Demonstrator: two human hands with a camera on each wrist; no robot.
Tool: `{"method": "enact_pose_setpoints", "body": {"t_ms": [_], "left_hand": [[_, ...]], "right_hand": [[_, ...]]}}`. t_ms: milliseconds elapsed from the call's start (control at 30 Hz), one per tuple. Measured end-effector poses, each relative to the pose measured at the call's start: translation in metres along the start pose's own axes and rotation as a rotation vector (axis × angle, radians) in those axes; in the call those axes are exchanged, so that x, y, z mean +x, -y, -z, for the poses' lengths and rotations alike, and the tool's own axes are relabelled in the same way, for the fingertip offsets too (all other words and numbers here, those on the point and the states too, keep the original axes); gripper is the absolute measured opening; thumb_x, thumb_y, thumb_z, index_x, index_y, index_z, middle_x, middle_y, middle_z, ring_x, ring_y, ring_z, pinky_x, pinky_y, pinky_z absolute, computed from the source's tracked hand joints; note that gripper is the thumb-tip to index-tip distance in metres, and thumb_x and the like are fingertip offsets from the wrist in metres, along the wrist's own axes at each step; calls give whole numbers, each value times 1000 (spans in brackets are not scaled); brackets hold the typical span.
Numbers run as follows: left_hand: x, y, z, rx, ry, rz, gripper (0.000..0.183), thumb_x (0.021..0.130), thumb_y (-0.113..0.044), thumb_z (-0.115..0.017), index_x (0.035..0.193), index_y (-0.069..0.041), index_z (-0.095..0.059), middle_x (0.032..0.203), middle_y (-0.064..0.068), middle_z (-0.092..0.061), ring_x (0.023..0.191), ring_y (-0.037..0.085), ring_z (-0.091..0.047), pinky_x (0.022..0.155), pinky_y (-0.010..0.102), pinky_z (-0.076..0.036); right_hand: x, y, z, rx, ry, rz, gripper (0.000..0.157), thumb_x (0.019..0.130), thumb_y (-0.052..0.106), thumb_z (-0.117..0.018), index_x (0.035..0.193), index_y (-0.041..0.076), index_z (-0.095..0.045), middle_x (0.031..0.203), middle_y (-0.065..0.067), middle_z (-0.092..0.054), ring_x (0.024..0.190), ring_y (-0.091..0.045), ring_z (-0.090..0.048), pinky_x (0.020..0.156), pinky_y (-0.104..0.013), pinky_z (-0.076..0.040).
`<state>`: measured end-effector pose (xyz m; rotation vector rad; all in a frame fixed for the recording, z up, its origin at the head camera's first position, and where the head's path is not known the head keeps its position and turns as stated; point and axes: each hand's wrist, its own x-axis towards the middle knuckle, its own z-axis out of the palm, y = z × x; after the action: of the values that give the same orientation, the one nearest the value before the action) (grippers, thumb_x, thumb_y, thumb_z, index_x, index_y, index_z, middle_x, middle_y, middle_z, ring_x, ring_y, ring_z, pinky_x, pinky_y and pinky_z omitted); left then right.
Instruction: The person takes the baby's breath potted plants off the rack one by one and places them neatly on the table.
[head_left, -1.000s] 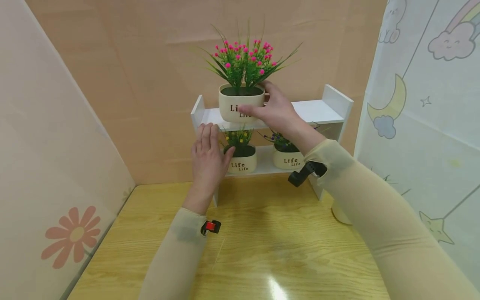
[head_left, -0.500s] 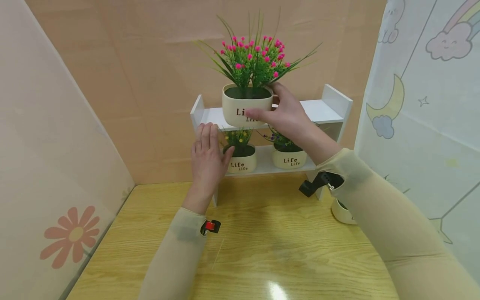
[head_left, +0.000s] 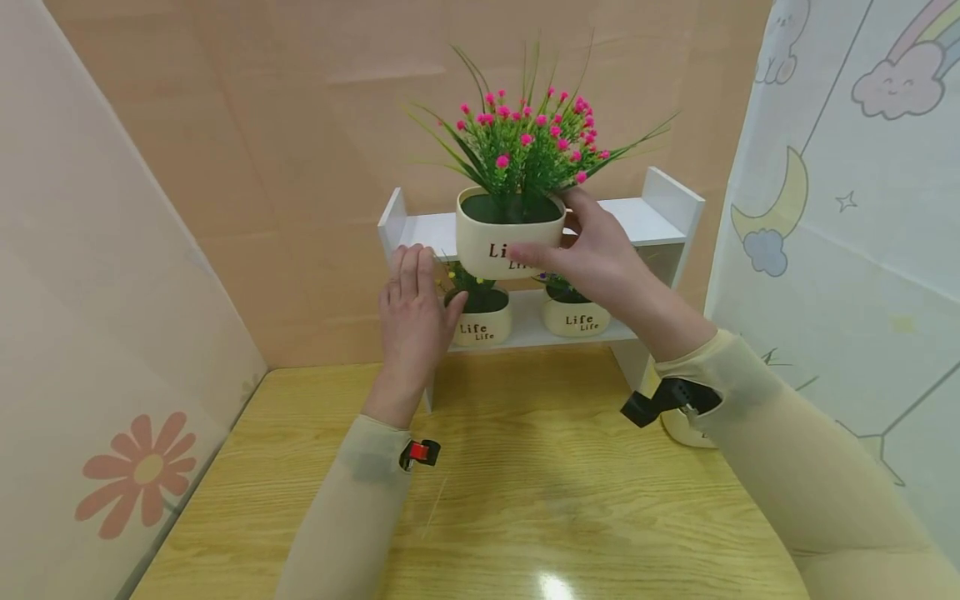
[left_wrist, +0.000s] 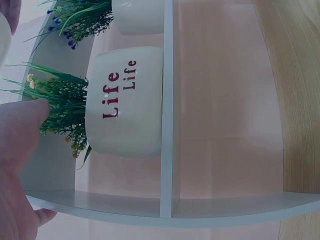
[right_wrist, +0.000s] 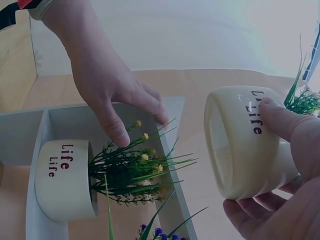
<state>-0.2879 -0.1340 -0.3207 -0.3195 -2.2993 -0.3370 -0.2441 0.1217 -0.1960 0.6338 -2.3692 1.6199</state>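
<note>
My right hand (head_left: 603, 258) grips a cream pot (head_left: 480, 246) of pink flowers by its right end, thumb across the front lettering and fingers behind. The pot is held in front of the white shelf (head_left: 431, 227); in the right wrist view its underside (right_wrist: 220, 145) shows, raised off any surface. My left hand (head_left: 411, 312) rests its extended fingers on the left front edge of the shelf's top board, with the thumb apart, close to the yellow flowers (right_wrist: 145, 160). Below, the yellow-flower pot (head_left: 483, 327) and the purple-flower pot (head_left: 573, 319) stand on the lower board.
Another cream pot (head_left: 682, 429) stands on the wooden table (head_left: 525, 500) right of the shelf, partly hidden by my right forearm. A tan backdrop (head_left: 300, 167) rises behind the shelf. Patterned panels (head_left: 825, 250) flank the table on both sides.
My right hand has brought the pink-flower pot toward me, rightward and lower, away from the shelf's top board. The left hand has stayed on the shelf edge.
</note>
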Motion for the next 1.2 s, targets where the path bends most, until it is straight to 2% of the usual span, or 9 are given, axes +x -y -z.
{"method": "enact_pose_setpoints", "body": {"t_ms": [233,467,633,867,1033,1200], "left_hand": [[-2,0,1,1,-5,4,85,106,-43,-76,162,-3,-26,167,17,-31,163,37,-21,116,60,-41],[-2,-1,3,-2,-1,2,84,107,-43,-74,162,-4,-25,167,16,-29,163,37,-20,114,61,-42],[-2,0,4,-5,-6,-2,84,107,-43,-75,162,-4,-25,167,17,-29,163,37,-21,115,62,-42],[-3,1,5,-2,-11,0,85,107,-44,-74,163,-3,-26,168,17,-30,163,37,-21,116,62,-41],[-4,1,5,0,-9,0,84,107,-44,-73,164,-3,-25,168,17,-30,163,37,-21,116,62,-41],[-3,0,6,1,-8,1,84,108,-45,-72,164,-3,-25,168,18,-30,163,37,-21,115,63,-42]], "right_hand": [[-16,-6,3,22,-4,-42,90,93,35,-92,166,21,-43,154,2,-56,134,-26,-67,103,-42,-60],[-33,-12,5,-70,2,-93,89,92,40,-92,163,15,-45,147,-5,-63,131,-27,-68,103,-46,-58],[-46,-17,5,-92,22,-83,84,93,39,-92,161,14,-49,146,-5,-65,132,-28,-68,102,-47,-57],[-61,-27,5,-80,41,-64,83,94,34,-91,162,13,-48,148,-4,-63,134,-27,-65,100,-40,-56],[-69,-33,6,-72,42,-88,85,93,34,-92,162,12,-49,149,-4,-62,141,-26,-61,110,-45,-52],[-78,-41,7,-50,46,-117,83,93,32,-92,162,11,-49,150,-6,-61,143,-30,-60,114,-53,-49]]}}
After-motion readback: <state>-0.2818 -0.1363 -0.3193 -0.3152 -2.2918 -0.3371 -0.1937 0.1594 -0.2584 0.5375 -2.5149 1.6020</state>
